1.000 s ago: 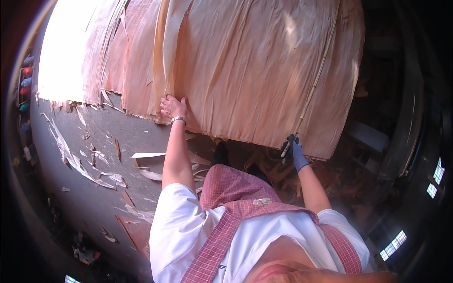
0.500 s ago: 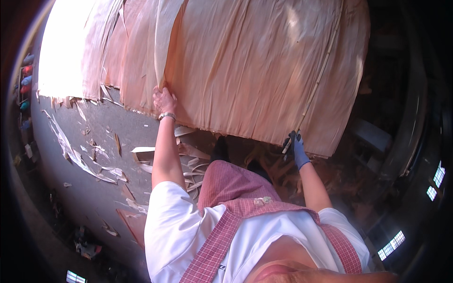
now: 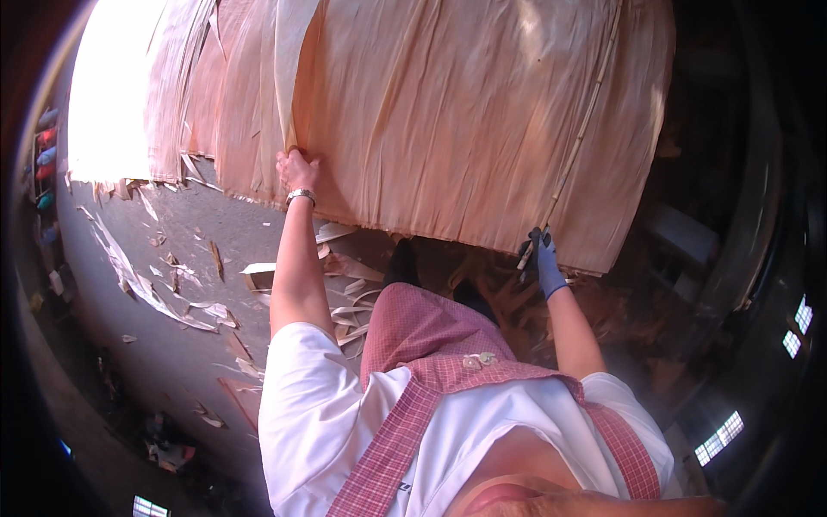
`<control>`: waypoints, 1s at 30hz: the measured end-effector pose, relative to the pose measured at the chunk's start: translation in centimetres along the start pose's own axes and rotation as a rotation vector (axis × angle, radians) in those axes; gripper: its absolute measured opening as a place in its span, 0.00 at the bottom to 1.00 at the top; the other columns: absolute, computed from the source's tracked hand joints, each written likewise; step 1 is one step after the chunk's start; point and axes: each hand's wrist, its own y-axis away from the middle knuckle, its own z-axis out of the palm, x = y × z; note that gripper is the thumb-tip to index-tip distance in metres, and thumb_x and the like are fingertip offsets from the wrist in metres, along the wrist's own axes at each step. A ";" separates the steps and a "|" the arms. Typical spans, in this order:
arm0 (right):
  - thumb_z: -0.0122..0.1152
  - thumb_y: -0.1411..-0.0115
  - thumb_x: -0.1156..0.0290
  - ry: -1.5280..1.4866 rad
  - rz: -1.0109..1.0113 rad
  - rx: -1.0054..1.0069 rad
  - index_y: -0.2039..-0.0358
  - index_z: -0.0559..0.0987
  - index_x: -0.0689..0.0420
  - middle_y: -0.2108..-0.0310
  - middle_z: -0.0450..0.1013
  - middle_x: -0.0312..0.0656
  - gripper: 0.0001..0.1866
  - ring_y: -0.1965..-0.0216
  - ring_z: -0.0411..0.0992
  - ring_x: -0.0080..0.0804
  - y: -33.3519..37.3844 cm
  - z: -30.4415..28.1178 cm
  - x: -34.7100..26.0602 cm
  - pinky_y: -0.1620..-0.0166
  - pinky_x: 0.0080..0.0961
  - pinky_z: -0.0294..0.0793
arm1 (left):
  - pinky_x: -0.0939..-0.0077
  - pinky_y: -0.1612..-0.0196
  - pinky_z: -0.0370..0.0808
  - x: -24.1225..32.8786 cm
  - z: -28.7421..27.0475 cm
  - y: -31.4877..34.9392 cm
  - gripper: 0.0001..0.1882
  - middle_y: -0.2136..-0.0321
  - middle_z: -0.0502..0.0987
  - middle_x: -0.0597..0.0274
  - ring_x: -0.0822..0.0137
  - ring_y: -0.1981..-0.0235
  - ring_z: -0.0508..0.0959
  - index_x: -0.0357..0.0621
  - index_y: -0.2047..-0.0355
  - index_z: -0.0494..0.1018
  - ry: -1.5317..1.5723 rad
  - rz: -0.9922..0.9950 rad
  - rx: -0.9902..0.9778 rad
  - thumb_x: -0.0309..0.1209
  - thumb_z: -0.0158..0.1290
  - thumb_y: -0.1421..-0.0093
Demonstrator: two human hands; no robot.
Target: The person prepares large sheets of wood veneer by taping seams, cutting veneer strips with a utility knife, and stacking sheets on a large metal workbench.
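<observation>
A broad stack of thin, reddish-tan wood veneer sheets point(image 3: 413, 129) fills the far part of the view, its ragged near edge facing me. My left hand point(image 3: 298, 171), bare with a wristwatch point(image 3: 301, 196), has its fingers closed on a lifted fold of veneer point(image 3: 295, 77) at the left of the stack. On the right, my right hand point(image 3: 544, 258) wears a blue and dark grey glove. It is wrapped round the near end of a long, thin bamboo stick point(image 3: 578, 138), which lies slantwise over the sheets toward the far side.
Torn veneer strips point(image 3: 138, 280) litter the grey floor point(image 3: 146, 370) on the left. More scraps point(image 3: 525, 319) lie heaped under the stack's near edge, around my feet. Dim, pale block-like shapes point(image 3: 680, 237) stand at the right, and colourful items point(image 3: 46, 159) line the far left.
Both hands have shifted slightly farther from me in the view, along with the stack's near edge. Each keeps its grip, the left on the veneer and the right on the bamboo stick.
</observation>
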 end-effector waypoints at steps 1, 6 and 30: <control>0.62 0.40 0.50 0.004 0.008 0.007 0.63 0.69 0.53 0.83 0.69 0.40 0.20 0.84 0.70 0.34 -0.1 -0.1 0.2 0.82 0.32 0.71 | 0.56 0.49 0.74 0.0 -0.2 -0.1 0.23 0.51 0.68 0.50 0.49 0.48 0.72 0.45 0.61 0.77 -0.005 -0.003 -0.024 0.45 0.65 0.52; 0.63 0.41 0.50 -0.008 -0.012 0.004 0.62 0.69 0.53 0.83 0.69 0.40 0.21 0.84 0.70 0.34 -0.3 -0.3 0.6 0.83 0.32 0.71 | 0.60 0.52 0.74 -0.5 -0.6 -1.3 0.23 0.57 0.73 0.50 0.51 0.54 0.76 0.42 0.63 0.78 -0.005 -0.019 -0.120 0.45 0.64 0.53; 0.56 0.40 0.44 0.521 -0.460 0.258 0.66 0.77 0.58 0.67 0.78 0.53 0.26 0.65 0.77 0.50 3.6 -4.2 0.6 0.62 0.41 0.75 | 0.52 0.62 0.75 39.0 -9.8 26.4 0.17 0.69 0.79 0.43 0.43 0.65 0.79 0.47 0.56 0.70 0.219 0.771 -0.162 0.31 0.56 0.47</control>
